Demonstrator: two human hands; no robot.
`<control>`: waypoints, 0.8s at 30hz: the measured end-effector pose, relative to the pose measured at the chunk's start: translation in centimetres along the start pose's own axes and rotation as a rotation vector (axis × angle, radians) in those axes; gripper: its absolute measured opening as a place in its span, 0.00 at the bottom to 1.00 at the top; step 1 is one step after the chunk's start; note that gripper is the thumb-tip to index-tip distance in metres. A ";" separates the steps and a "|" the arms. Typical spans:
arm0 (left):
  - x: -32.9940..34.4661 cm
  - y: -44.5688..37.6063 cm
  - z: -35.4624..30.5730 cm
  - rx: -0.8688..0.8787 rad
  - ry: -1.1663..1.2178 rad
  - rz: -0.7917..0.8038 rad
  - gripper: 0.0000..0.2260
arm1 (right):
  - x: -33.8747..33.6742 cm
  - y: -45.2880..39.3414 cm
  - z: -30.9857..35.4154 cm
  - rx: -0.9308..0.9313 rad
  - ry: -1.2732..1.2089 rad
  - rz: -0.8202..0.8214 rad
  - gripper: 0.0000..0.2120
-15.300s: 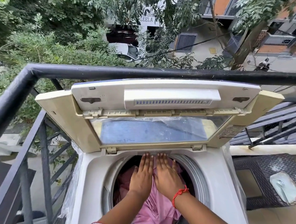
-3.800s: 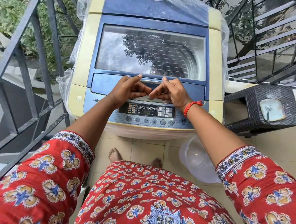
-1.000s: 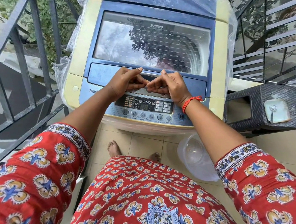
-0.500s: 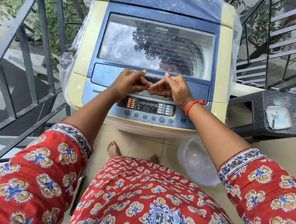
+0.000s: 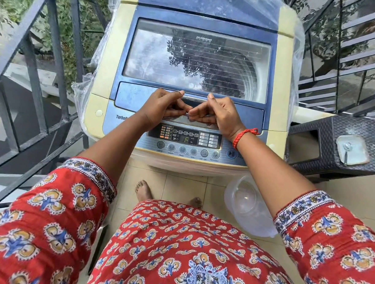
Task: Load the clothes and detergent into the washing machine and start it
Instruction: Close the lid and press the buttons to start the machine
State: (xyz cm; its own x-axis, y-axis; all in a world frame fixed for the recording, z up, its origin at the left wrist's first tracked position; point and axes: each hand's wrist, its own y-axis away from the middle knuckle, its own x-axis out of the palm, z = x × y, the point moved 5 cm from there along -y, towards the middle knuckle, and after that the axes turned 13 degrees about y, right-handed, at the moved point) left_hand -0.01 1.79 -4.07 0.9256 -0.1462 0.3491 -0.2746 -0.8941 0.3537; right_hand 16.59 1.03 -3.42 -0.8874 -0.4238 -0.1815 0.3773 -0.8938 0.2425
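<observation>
we rest our left hand (image 5: 162,108) and right hand (image 5: 219,114), fingers curled on the lid handle (image 5: 196,98) of the shut washing machine (image 5: 199,60) at twelve o'clock, where lifting the lid might interrupt the lit control panel (image 5: 186,138).

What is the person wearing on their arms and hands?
Both arms have short red sleeves printed with blue and yellow flowers, edged by a patterned band: left sleeve, right sleeve. A red thread bracelet circles the right wrist. The left hand and right hand are bare.
</observation>
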 end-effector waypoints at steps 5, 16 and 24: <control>0.1 0.0 -0.1 0.006 -0.002 0.008 0.26 | 0.0 0.0 0.1 -0.001 0.009 -0.002 0.27; 0.3 0.3 -0.3 -0.012 -0.022 -0.010 0.18 | 0.0 0.0 0.0 -0.008 0.003 0.001 0.27; 0.4 0.4 -0.4 -0.006 -0.026 -0.004 0.18 | 0.0 0.0 0.1 -0.011 0.010 0.003 0.27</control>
State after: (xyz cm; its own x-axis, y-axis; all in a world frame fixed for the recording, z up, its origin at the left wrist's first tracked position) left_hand 0.13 1.52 -3.42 0.9330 -0.1539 0.3252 -0.2725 -0.8923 0.3598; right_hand 16.57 1.06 -3.31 -0.8836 -0.4277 -0.1906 0.3825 -0.8941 0.2330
